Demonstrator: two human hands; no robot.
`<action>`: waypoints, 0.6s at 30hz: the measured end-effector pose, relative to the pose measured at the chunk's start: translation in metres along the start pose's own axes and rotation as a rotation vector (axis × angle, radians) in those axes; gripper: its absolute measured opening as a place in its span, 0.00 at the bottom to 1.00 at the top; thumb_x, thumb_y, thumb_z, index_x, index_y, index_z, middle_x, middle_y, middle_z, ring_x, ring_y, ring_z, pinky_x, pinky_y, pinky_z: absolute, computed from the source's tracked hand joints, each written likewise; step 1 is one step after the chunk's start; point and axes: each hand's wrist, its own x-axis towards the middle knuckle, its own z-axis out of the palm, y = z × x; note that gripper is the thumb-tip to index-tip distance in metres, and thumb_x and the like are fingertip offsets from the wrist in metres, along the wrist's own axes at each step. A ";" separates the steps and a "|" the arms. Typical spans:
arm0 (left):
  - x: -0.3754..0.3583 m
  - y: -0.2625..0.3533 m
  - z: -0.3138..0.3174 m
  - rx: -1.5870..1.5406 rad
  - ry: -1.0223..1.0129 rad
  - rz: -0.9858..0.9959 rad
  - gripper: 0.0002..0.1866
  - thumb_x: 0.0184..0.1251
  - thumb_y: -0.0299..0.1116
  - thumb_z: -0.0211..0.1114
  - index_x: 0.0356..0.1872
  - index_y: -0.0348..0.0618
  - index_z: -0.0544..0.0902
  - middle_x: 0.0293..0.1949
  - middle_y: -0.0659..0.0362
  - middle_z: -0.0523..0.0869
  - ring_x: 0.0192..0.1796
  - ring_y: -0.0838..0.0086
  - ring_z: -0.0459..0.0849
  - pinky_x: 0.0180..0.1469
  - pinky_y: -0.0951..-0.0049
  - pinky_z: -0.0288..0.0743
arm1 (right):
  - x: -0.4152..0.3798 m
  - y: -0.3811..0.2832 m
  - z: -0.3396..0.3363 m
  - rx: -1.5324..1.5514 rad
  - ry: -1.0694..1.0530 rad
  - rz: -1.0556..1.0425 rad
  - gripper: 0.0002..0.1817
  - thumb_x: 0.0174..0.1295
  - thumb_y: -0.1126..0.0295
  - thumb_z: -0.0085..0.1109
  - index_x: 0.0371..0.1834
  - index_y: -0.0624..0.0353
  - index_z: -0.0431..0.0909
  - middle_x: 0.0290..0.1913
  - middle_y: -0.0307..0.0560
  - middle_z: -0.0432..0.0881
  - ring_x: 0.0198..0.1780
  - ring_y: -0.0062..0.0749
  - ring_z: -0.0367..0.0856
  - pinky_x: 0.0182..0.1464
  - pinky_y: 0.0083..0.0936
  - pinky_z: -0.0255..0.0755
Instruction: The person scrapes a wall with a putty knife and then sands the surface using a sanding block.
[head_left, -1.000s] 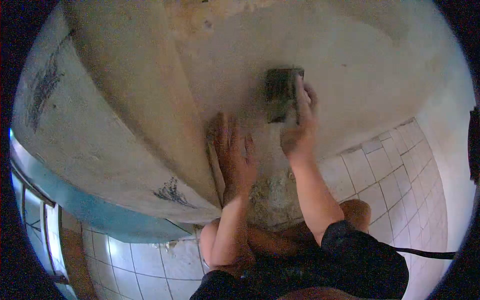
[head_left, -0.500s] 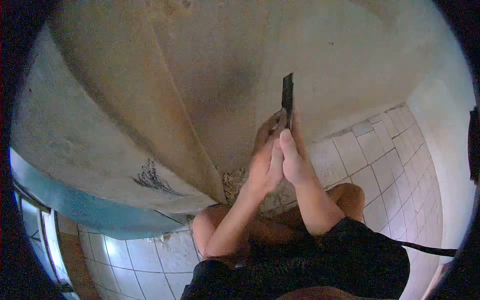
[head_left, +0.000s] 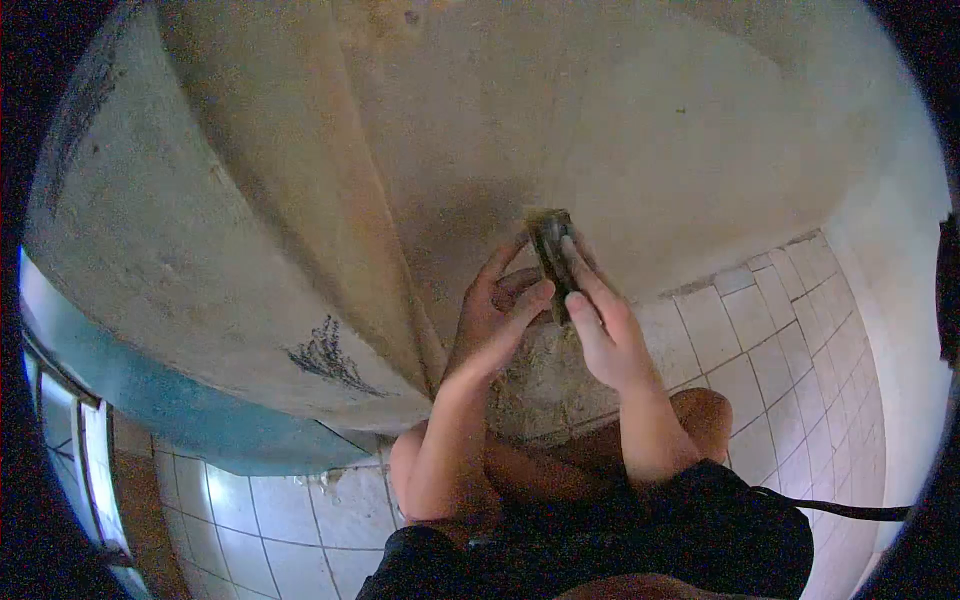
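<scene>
Between my two hands is a dark, flat rectangular block (head_left: 552, 245) with a shiny face and a paler upper left edge; blur hides what kind of thing it is. My left hand (head_left: 500, 310) curves round its left side, thumb on the lower edge and fingers partly behind it. From the right, my right hand (head_left: 607, 335) grips it, with fingers stretched along the face and the thumb near its lower end. The block tilts slightly in front of a stained, plastered wall (head_left: 620, 130).
White floor tiles (head_left: 770, 360) lie to the right and lower left. Rubble (head_left: 550, 385) sits at the wall's foot, beyond my crossed legs. A slanting plastered ledge (head_left: 250, 270) with black scribbles rises on the left, above a teal band (head_left: 180, 410). A black cord (head_left: 840, 508) runs right.
The block has come down and turned from edge-on to show its broad face. My hands, pressed together before, have moved apart to either side of it.
</scene>
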 end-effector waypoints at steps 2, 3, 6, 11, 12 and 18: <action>0.001 -0.005 0.000 -0.058 -0.074 0.111 0.33 0.61 0.29 0.65 0.65 0.35 0.61 0.49 0.45 0.80 0.48 0.68 0.80 0.48 0.72 0.76 | -0.001 -0.001 0.002 -0.145 0.000 -0.104 0.30 0.65 0.67 0.46 0.70 0.64 0.53 0.72 0.59 0.51 0.74 0.52 0.45 0.72 0.38 0.42; -0.001 -0.005 0.000 -0.061 -0.076 0.110 0.33 0.61 0.29 0.65 0.65 0.35 0.61 0.49 0.45 0.80 0.48 0.68 0.80 0.48 0.72 0.76 | -0.003 -0.002 0.006 -0.214 0.036 -0.154 0.30 0.65 0.66 0.46 0.70 0.63 0.55 0.72 0.59 0.52 0.73 0.52 0.47 0.72 0.37 0.43; -0.004 0.003 0.000 0.150 -0.004 0.039 0.26 0.62 0.32 0.64 0.60 0.34 0.68 0.46 0.46 0.82 0.45 0.70 0.80 0.46 0.71 0.75 | -0.010 0.005 0.006 -0.186 0.078 -0.202 0.31 0.64 0.66 0.48 0.70 0.61 0.55 0.72 0.60 0.51 0.73 0.53 0.48 0.71 0.37 0.45; 0.001 0.002 -0.008 0.470 0.078 0.074 0.18 0.63 0.36 0.62 0.49 0.34 0.77 0.37 0.51 0.85 0.39 0.75 0.82 0.42 0.72 0.74 | -0.006 0.001 -0.008 -0.135 0.155 -0.253 0.36 0.61 0.62 0.54 0.71 0.60 0.52 0.72 0.63 0.50 0.72 0.58 0.49 0.70 0.41 0.48; 0.001 0.002 -0.005 0.461 0.081 0.095 0.18 0.63 0.36 0.62 0.49 0.34 0.77 0.37 0.51 0.85 0.39 0.75 0.82 0.42 0.72 0.74 | -0.003 -0.002 -0.007 -0.259 0.109 -0.239 0.39 0.59 0.60 0.57 0.71 0.61 0.51 0.72 0.64 0.50 0.72 0.58 0.49 0.70 0.42 0.49; -0.005 0.003 0.007 0.370 -0.058 0.021 0.18 0.65 0.41 0.60 0.45 0.34 0.80 0.35 0.55 0.85 0.38 0.73 0.81 0.42 0.71 0.74 | 0.004 -0.006 0.003 -0.566 0.085 -0.250 0.47 0.56 0.53 0.59 0.72 0.62 0.45 0.71 0.74 0.41 0.71 0.71 0.39 0.69 0.53 0.46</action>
